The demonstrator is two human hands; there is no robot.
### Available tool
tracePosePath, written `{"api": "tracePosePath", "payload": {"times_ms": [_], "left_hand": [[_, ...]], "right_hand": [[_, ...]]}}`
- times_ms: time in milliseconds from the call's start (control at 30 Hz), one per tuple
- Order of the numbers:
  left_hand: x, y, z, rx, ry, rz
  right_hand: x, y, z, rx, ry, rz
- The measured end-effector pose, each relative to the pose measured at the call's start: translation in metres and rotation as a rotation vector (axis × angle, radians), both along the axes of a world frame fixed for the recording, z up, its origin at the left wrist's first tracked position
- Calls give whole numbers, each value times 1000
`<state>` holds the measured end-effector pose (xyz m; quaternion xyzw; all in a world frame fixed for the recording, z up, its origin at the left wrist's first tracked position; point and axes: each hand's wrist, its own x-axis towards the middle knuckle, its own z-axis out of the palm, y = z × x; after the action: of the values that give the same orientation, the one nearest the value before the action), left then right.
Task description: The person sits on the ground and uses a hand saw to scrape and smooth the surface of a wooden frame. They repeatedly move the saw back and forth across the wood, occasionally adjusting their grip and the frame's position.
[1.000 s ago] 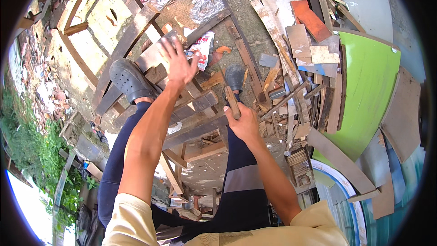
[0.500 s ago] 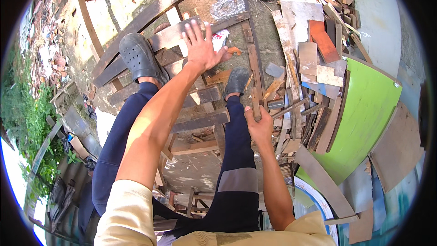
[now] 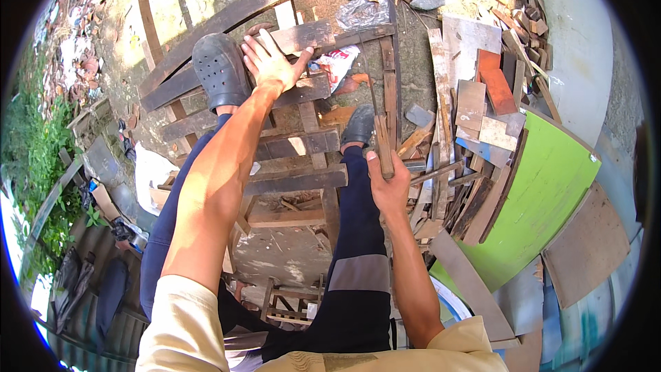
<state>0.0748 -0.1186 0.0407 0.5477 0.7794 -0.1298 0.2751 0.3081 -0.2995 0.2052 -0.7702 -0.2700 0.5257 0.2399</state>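
My left hand (image 3: pixel 270 69) has its fingers spread and lies at a dark wooden plank (image 3: pixel 310 36), beside the clog (image 3: pixel 220 69) on my left foot. My right hand (image 3: pixel 391 182) is closed round the wooden handle of a handsaw (image 3: pixel 383 145). Its thin dark blade, seen nearly edge-on, points away from me toward the plank's right part. Whether the blade touches the wood I cannot tell. Below the plank lies a frame of wooden slats (image 3: pixel 296 180), and my right clog (image 3: pixel 358 126) rests near its right side.
To the right lie scrap wood strips (image 3: pixel 441 96), an orange block (image 3: pixel 497 83) and a curved green panel (image 3: pixel 544 179). A red and white wrapper (image 3: pixel 337 65) and clear plastic (image 3: pixel 363 10) lie beyond the slats. Green plants (image 3: pixel 58 179) grow at the left.
My left hand has shifted left along the plank, closer to the left clog. The handsaw's handle has tilted, and its blade now shows. The view has turned slightly.
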Motion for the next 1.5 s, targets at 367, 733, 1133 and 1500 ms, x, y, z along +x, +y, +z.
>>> {"api": "tracePosePath", "payload": {"times_ms": [367,733,1133,1500], "left_hand": [[-11,25,6,-391,-2,-50],[-14,37,9,-665,54,-173],[-12,41,20,-637,48,-179],[-15,31,24,-476,-29,-104]], "right_hand": [[-55,56,4,13,95,60],[2,0,-85,-51,-176,313],[19,22,-54,236,-155,208],[-10,52,-41,190,16,202]]}}
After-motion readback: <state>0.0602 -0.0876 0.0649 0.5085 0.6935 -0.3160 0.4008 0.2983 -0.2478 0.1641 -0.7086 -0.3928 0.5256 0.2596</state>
